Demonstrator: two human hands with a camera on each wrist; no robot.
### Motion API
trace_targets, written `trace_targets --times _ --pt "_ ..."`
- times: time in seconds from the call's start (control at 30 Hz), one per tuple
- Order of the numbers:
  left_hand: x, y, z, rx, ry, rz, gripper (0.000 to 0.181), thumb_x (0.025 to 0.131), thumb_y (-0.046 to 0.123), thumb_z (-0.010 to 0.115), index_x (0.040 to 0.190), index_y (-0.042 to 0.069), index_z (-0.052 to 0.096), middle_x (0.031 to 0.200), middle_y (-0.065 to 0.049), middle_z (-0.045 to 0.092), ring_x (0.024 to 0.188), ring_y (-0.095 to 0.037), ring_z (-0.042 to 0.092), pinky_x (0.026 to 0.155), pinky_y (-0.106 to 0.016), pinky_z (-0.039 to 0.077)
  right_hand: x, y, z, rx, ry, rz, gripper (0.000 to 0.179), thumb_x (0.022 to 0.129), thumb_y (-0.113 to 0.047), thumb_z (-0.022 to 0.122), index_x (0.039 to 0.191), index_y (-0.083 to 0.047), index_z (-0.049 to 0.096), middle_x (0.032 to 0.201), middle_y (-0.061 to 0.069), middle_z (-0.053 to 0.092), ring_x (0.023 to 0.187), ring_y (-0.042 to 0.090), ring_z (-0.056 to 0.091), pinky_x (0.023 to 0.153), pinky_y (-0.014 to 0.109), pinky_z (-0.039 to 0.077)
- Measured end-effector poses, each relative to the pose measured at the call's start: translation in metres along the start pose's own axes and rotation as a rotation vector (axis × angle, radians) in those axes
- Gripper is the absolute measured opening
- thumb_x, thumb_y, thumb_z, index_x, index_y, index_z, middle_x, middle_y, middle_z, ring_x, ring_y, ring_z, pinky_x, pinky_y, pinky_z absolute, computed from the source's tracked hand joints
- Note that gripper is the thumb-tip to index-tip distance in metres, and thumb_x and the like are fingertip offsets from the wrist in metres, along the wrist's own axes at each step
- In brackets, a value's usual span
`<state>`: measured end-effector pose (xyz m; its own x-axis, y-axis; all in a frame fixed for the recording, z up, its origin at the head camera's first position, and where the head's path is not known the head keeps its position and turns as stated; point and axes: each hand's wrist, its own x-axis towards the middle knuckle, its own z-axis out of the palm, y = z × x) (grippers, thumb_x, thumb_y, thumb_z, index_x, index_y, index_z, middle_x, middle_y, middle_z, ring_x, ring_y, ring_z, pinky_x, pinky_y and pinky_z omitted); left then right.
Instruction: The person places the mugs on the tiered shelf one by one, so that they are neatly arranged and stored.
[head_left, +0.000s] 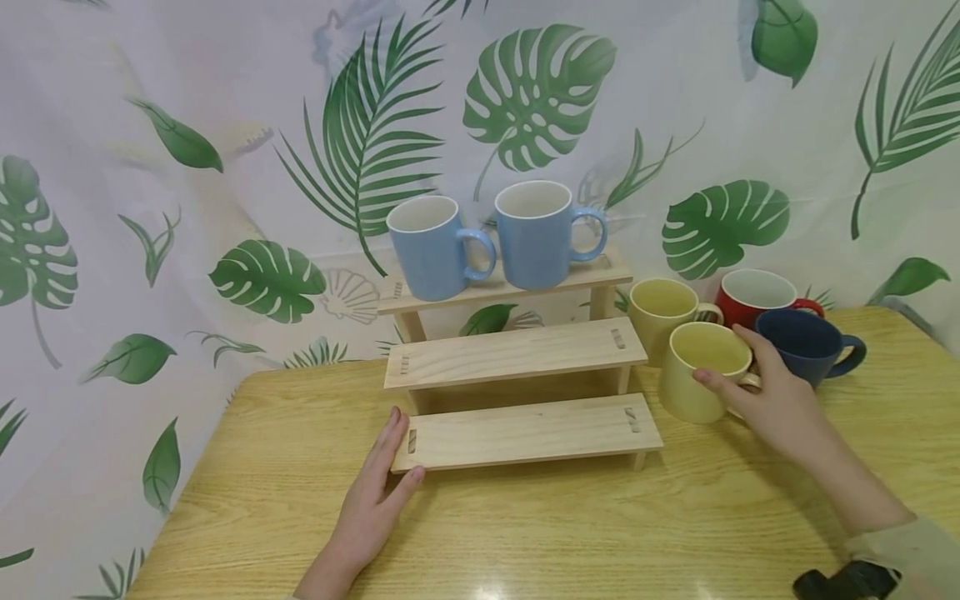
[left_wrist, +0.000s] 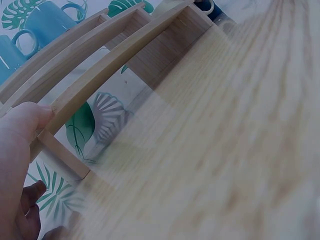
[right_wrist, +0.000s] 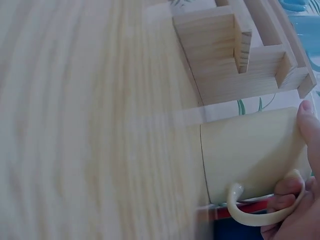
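A three-tier wooden shelf [head_left: 525,433] stands on the table, and two light blue mugs [head_left: 534,237] are on its top tier. At the lowest tier's left end my left hand [head_left: 371,500] grips the corner, thumb on the front edge and fingers along the side. My right hand [head_left: 780,404] holds a yellow mug [head_left: 693,392] right of the shelf, with fingers at the rim and wall. In the right wrist view this yellow mug [right_wrist: 250,155] stands upright, fingers by its handle [right_wrist: 250,218].
Close behind the held mug stand another yellow mug [head_left: 660,312], a red mug [head_left: 738,308] with a white inside and a dark blue mug [head_left: 806,342]. A leaf-print cloth [head_left: 247,192] hangs behind the wooden table [head_left: 525,533].
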<state>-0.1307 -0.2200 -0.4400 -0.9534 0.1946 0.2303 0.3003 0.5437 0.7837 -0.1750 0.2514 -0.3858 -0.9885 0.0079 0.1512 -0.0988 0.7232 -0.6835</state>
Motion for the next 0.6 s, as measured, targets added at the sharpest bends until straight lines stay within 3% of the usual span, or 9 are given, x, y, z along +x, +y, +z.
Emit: trace_targets --times 0.33,0.6 --pt "0.000 0.002 0.000 0.000 -0.007 -0.005 0.067 0.098 0.039 0.053 0.154 0.025 0.020 0.159 0.001 0.014 0.143 -0.017 0.012 0.112 -0.052 0.015 0.001 0.009 0.003 0.099 0.053 0.056 0.089 0.089 -0.045 0.066 0.155 -0.014 0.015 0.150 0.032 0.022 0.130 0.057 0.024 0.091 0.075 0.024" --pt "0.000 0.000 0.000 0.004 -0.001 0.006 0.066 0.098 0.038 0.053 0.154 0.024 0.021 0.159 0.001 0.014 0.143 -0.017 0.013 0.112 -0.051 0.017 0.003 0.015 0.004 0.161 0.065 0.073 0.084 0.088 -0.042 0.068 0.154 -0.024 0.019 0.149 0.033 0.023 0.133 0.055 0.020 0.095 0.074 0.020"
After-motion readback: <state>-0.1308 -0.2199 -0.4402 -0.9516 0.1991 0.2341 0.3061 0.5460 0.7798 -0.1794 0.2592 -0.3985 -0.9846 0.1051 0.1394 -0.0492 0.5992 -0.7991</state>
